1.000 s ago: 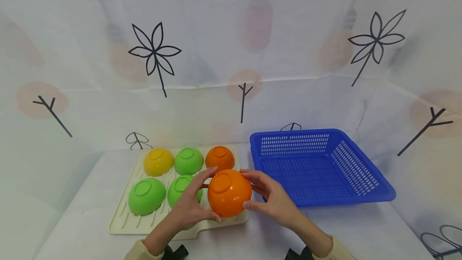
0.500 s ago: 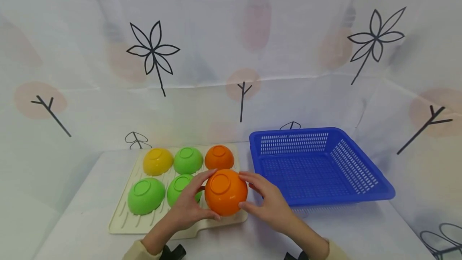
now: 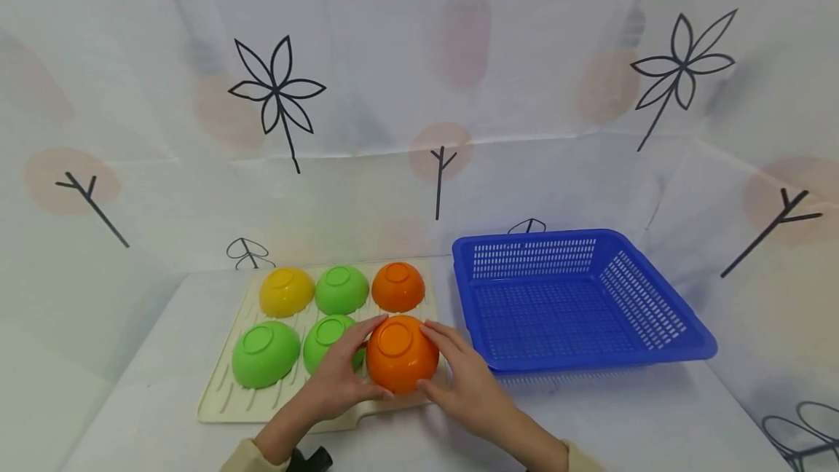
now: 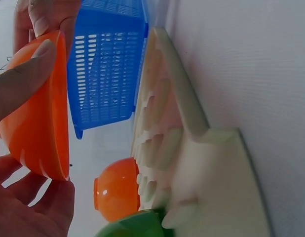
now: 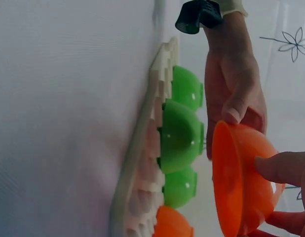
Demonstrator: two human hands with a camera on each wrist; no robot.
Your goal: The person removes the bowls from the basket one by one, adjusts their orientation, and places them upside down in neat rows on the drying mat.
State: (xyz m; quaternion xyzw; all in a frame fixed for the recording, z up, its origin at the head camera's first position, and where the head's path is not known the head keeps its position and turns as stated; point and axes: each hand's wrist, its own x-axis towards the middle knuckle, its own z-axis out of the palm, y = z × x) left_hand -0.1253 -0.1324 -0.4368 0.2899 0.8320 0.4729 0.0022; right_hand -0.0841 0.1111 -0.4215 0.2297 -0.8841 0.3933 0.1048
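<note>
An upside-down orange bowl (image 3: pixel 401 355) is held between both hands over the right front part of a cream draining board (image 3: pixel 219 410). My left hand (image 3: pixel 337 377) grips its left side, thumb at the front near the rim and fingers behind. On the opposite side my right hand (image 3: pixel 468 384) grips it the same way. Both wrist views show a gap between the bowl's rim (image 4: pixel 58 113) and the board. Right beside the held bowl is a green bowl (image 3: pixel 325 337), partly hidden by the left hand. Behind it stands another orange bowl (image 3: pixel 398 286), also upside down.
More upturned bowls rest on the board: a yellow bowl (image 3: pixel 286 292) and a green bowl (image 3: pixel 341 290) in the back row, a larger green bowl (image 3: pixel 265 355) at the front left. A blue slotted basket (image 3: pixel 662 312) stands on the white-covered table (image 3: pixel 609 421) to the right.
Both hands have carried the orange bowl a little to the left and slightly lower, over the board. The other bowls and the basket keep their places.
</note>
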